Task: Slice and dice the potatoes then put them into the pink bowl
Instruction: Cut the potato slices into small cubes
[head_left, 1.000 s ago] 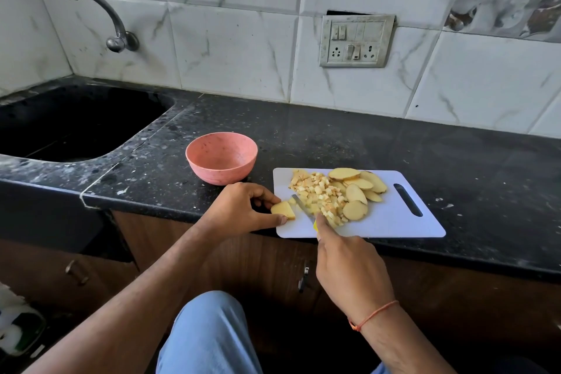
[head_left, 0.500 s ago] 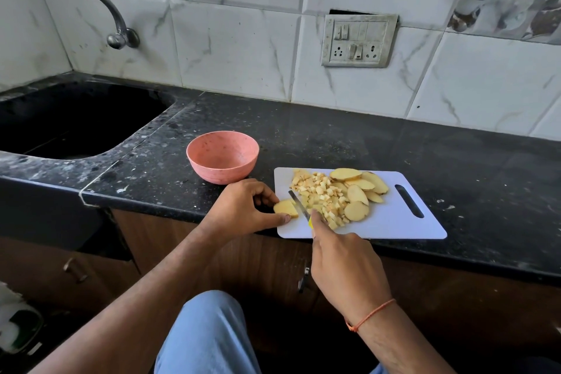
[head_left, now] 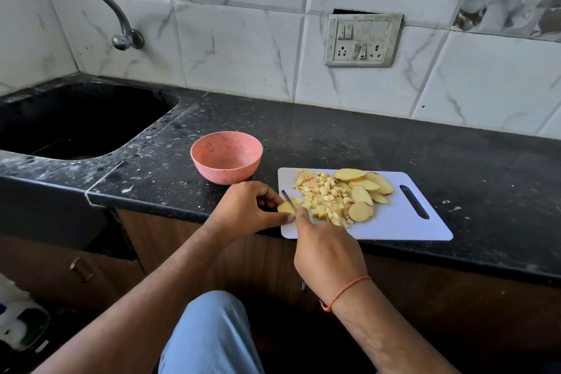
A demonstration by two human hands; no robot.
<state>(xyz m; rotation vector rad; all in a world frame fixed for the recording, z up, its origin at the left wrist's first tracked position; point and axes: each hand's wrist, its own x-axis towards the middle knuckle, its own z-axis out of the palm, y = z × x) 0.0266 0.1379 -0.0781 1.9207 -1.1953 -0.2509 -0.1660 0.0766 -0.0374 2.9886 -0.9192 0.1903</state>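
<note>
A person is working at a black speckled countertop (head_left: 349, 143), with a white cutting board (head_left: 403, 222) lying at its front edge. The left hand (head_left: 246, 209) is curling its fingers and thumb around a small potato piece (head_left: 284, 207) at the board's left end, pinning it against the board. The right hand (head_left: 328, 255) is clenching the handle of a knife (head_left: 288, 197); the handle is hidden inside the fist, and the index finger is reaching forward along the blade, whose edge is sitting against the held piece, with the narrow tip pointing away toward the bowl side. An orange thread is circling the right wrist. Just right of the blade, a heap of diced potato (head_left: 321, 196) is spreading across the middle of the board, the cubes pale yellow with some orange-tinted faces. Beyond the heap, toward the board's handle slot, several potato slices (head_left: 364, 188) are lying overlapped, one of them resting flat near the front. The pink bowl (head_left: 226, 157) is standing upright on the countertop just beside the board's left rear corner, near the left hand's knuckles but apart from them; its inside is showing only bare pink surface. To the far left, a dark sink (head_left: 76, 121) is sitting sunk into the counter, with a metal tap (head_left: 109, 15) coming out of the marble-patterned tiled wall above it. A switch and socket plate (head_left: 362, 39) is sitting on the wall behind the board.
</note>
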